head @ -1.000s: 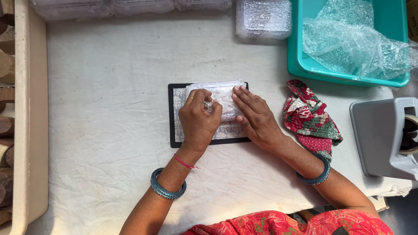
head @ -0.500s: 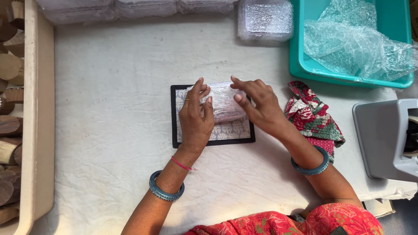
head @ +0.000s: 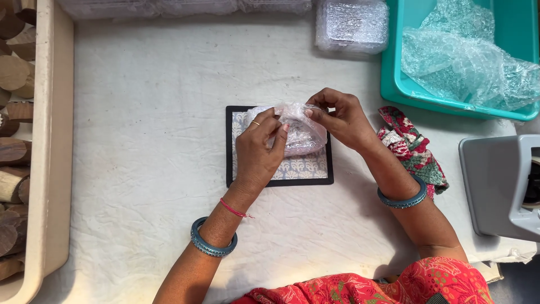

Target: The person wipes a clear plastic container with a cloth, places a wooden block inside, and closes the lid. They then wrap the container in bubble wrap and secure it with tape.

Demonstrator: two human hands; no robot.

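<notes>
— Hands, both: what do they hold?
— Left hand [head: 260, 147], fingers curled, pinches the near edge of a bubble-wrap piece [head: 298, 134]; right hand [head: 337, 115] pinches its far corner between thumb and fingertips. The wrap seems bundled round a small item, though the film hides what.
— Position of the wrap?
— Lifted just over a black-bordered patterned tile [head: 301, 169], which lies flat on the white cloth surface [head: 140, 112].
— Surroundings?
— Folded red floral cloth [head: 413, 149] just right of the tile; teal tub [head: 455, 93] of bubble wrap beyond; grey machine [head: 498, 186] at right edge; beige crate [head: 53, 141] of wooden pieces at left.
</notes>
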